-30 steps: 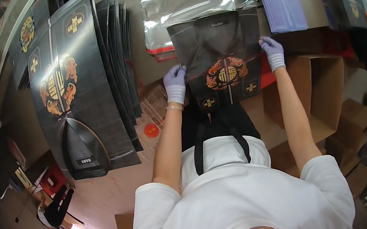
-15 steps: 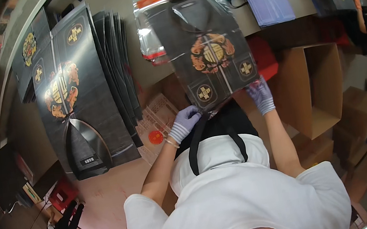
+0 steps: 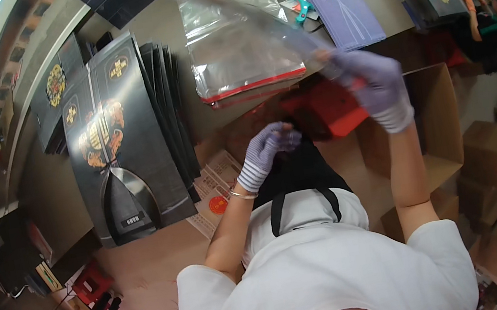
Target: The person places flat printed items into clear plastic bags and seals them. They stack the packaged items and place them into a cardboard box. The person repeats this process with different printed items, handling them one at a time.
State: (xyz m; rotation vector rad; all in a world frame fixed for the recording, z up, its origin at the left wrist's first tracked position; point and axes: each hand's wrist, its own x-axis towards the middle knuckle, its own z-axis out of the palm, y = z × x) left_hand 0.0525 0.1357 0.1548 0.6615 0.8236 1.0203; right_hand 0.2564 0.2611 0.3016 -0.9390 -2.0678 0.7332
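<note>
Left hand (image 3: 271, 151): near; fingers curled, cannot tell if pinching anything.
Black bags (image 3: 140, 117): left, stacked flat, probably for easy reach.
Right hand (image 3: 374, 80): blurred, pinching flat bag (image 3: 245, 14) by near end, likely for 1-handed swing.
Flat bag: edge-on, slanting far left across clear bags (image 3: 239, 58); apparently face-up 0.5 s ago.
Clear bags: far; mostly bared since.

I wear thin lilac gloves (image 3: 378, 67) on my left hand (image 3: 267, 148) and right hand (image 3: 370, 79); the left cuff (image 3: 253, 175) is banded in white and lilac-grey stripes, while the right cuff (image 3: 396, 118) looks pale and blurred. A slim, light-coloured bracelet (image 3: 242, 194) circles my left wrist. My T-shirt (image 3: 320, 268) is plain white, with a rounded neckline and loose short sleeves (image 3: 204, 300). Two black straps (image 3: 279, 214) run over the white cloth at my waist, above black bottoms (image 3: 304, 172)
</note>
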